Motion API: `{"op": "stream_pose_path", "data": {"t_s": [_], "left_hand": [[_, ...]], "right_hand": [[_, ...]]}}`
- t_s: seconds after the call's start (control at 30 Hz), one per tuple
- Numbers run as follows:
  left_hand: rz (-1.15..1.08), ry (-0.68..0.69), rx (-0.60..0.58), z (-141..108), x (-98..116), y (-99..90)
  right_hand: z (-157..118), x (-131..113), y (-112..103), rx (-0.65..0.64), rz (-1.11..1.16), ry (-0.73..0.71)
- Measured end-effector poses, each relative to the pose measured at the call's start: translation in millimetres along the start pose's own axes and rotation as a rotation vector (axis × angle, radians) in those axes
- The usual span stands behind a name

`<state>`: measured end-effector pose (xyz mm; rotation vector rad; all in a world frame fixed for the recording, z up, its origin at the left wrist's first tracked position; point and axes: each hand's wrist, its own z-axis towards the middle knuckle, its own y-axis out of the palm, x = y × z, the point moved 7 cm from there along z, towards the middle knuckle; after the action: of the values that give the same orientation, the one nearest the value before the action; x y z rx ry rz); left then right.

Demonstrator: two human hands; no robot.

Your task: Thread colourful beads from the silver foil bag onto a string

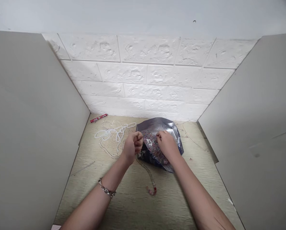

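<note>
My left hand [132, 144] is closed in a pinch at the left side of a silvery plastic bag. From beneath it a string of beads [146, 168] trails toward me, pale along most of its length, with red and pink beads at its curled end. My right hand [166, 143] is over the bag, thumb and fingertips pressed together; whatever is between them is too small to make out. Many tiny multicoloured beads [154, 147] show in the opened bag [154, 124], whose lower part looks dark.
Left of the bag lie a tangled white beaded cord [117, 132] and a pearl-like bead strand [107, 153]. Behind them is a small red stick-shaped item [99, 118]. A thin chain [185, 132] lies right of the bag. Grey panels [32, 127] and a white brick-pattern wall [145, 73] enclose the wooden surface.
</note>
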<state>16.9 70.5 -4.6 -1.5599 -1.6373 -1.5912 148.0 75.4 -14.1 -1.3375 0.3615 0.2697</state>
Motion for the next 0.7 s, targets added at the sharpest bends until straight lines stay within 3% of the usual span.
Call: {"op": "stream_pose_path", "data": {"t_s": [0.2,0.4,0.7], "left_hand": [[-0.051,-0.03,-0.036,-1.0,-1.0,1.8],[-0.07,0.039,-0.083,-2.6,3.0,4.3],[0.093,0.068,0.054,5.0,-2.4,-3.6]], "right_hand": [[13.0,-1.1,8.7,-0.065,-0.08,-0.003],[16.2,-7.1,17.8,-0.103,-0.163,-0.049],[24.8,-5.6,23.0,-0.14,-0.22,0.009]]}}
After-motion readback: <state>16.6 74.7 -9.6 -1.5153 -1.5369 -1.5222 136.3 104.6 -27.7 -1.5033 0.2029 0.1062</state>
